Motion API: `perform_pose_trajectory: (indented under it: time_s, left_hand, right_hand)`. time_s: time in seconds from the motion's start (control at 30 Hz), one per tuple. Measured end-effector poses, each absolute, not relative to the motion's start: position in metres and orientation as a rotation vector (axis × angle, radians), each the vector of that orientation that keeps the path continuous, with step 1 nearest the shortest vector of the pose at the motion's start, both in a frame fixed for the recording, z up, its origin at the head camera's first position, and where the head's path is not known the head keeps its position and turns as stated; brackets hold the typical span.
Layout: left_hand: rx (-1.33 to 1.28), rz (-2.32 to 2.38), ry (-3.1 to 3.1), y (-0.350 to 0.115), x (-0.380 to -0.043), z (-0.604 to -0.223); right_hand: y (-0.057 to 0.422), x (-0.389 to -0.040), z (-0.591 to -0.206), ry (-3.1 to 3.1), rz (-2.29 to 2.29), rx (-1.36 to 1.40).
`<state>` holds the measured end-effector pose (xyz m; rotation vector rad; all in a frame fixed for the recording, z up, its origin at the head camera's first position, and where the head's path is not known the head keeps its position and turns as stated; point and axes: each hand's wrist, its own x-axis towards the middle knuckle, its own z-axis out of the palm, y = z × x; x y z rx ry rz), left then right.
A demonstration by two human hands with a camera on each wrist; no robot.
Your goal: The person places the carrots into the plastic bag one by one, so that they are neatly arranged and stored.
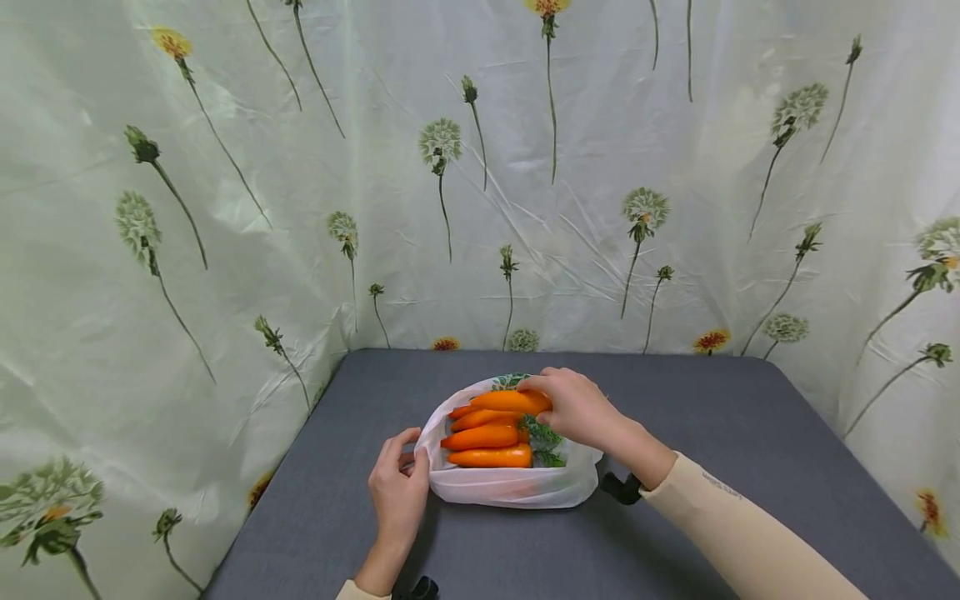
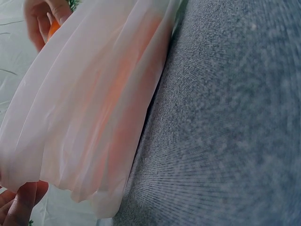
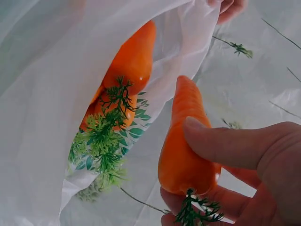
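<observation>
A white plastic bag (image 1: 513, 490) with a green leaf print lies on its side, its mouth spread wide. Inside are several orange carrots (image 1: 480, 437) with green tops (image 1: 551, 458). My left hand (image 1: 397, 492) pinches the bag's rim at its left end, thumb and fingers on the edge. My right hand (image 1: 577, 408) holds one carrot (image 3: 183, 141) over the bag's opening, thumb on one side and fingers on the other. That carrot's tip points left, and its short green top hangs by the fingers in the right wrist view. Through the thin bag wall (image 2: 70, 122), orange shapes show.
The bag stands mid-table on a dark grey cloth surface (image 1: 315, 517). Behind and to the sides hangs a pale curtain (image 1: 300, 167) printed with dandelions, close to the table's back edge. A black strap (image 1: 621, 488) sits at the right wrist.
</observation>
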<state>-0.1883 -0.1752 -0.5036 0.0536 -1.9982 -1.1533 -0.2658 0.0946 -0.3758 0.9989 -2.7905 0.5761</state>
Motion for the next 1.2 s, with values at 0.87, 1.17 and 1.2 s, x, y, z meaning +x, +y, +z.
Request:
perform_pose_trajectory:
  time_s: [0.87, 1.17, 1.2]
  left_hand:
    - [0.035, -1.147, -1.977, -0.174, -0.189, -0.506]
    - [0.045, -1.147, -1.992, -0.174, -0.189, -0.505]
    - [0.041, -1.149, -1.99, -0.175, -0.189, -0.505]
  right_hand:
    - [0.056, -0.321, -0.401, -2.915, 0.841, 1.223]
    - [0.044, -0.321, -0.4, -2.923, 0.778, 1.257]
    - [0.043, -0.322, -0.401, -2.924, 0.775, 1.263]
